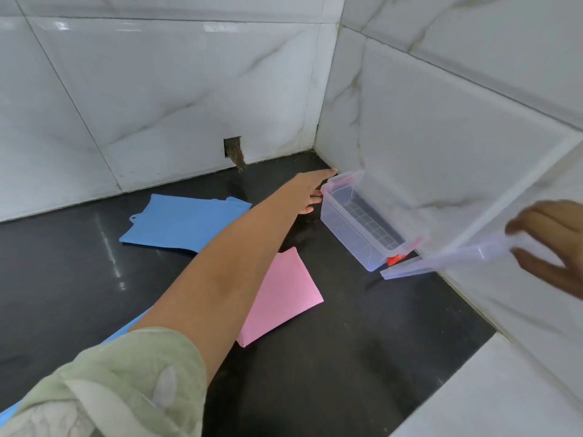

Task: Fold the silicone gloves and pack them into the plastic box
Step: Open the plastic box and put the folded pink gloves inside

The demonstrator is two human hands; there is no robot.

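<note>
A clear plastic box (350, 230) with red clips stands on the dark counter near the right wall, open and empty. My left hand (310, 192) reaches to its far end, fingers touching the rim there. My right hand (550, 247) holds the clear lid (457, 250), tilted up off the box. A folded pink silicone glove (282, 294) lies on the counter under my left forearm. A blue silicone glove (184, 222) lies flat further left. Another blue piece (126, 329) peeks out beside my sleeve.
The dark counter (362, 351) sits in a corner of white marble-look tiled walls. A small broken hole (233, 151) is in the back wall. A white tiled ledge (504, 389) borders the counter at the lower right.
</note>
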